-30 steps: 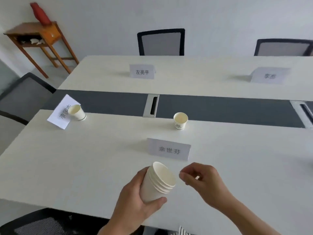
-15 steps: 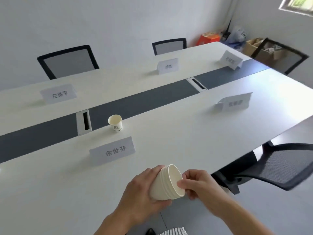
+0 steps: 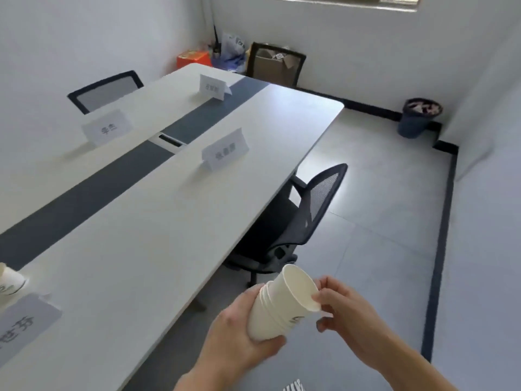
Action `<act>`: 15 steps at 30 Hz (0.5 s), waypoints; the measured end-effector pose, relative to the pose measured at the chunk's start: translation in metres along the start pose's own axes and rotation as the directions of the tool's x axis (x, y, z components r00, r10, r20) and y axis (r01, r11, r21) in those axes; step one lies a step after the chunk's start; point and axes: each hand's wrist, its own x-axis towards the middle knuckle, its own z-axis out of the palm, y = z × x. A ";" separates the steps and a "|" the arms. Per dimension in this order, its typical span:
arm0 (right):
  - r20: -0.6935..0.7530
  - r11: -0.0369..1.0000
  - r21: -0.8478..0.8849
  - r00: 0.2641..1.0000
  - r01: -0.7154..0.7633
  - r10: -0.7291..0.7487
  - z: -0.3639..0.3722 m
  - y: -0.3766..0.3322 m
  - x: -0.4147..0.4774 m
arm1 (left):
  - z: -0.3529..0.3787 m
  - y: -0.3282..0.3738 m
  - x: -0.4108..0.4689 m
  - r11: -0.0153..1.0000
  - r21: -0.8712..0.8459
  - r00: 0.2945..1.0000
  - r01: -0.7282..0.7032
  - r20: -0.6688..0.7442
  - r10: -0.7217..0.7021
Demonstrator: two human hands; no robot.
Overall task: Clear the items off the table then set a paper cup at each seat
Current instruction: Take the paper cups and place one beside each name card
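Gripping the stack of paper cups (image 3: 275,309) round its base, the left hand (image 3: 239,345) has fingers and thumb curled about the outermost cup, with the mouth tilted up and rightward so the open end faces the right hand (image 3: 349,314). That hand pinches the rim of the innermost cup between thumb and fingertips (image 3: 318,299), its other fingers loosely curled. The grip looks meant to draw 1 cup free while the other hand anchors the rest. The stack hangs in the air over the floor, just off the near edge of the table (image 3: 169,235), resting on nothing. 1 cup (image 3: 10,280) stands on the table at the far left near a name card (image 3: 25,320), which suggests that seat is served. The next name card (image 3: 225,149) along the near side, by the black mesh chair (image 3: 313,210), has no cup by it, so the freed cup probably belongs there. The far-side cards (image 3: 107,128) show no cups either. Nested cups cling, so 2 might slide out together
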 end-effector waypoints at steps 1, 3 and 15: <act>0.006 1.000 0.018 1.000 0.010 -0.010 -0.018 0.000 -0.006 | 0.015 0.009 0.009 1.000 -0.007 1.000 -0.002 0.015 0.002; 0.011 0.998 0.008 0.998 0.057 -0.057 -0.048 -0.002 -0.017 | 0.040 0.029 0.027 1.000 -0.014 0.999 -0.021 0.048 0.021; -0.428 0.938 0.122 0.870 0.323 -0.244 -0.196 -0.057 0.022 | 0.141 0.105 0.198 0.987 -0.020 0.930 -0.159 0.332 0.157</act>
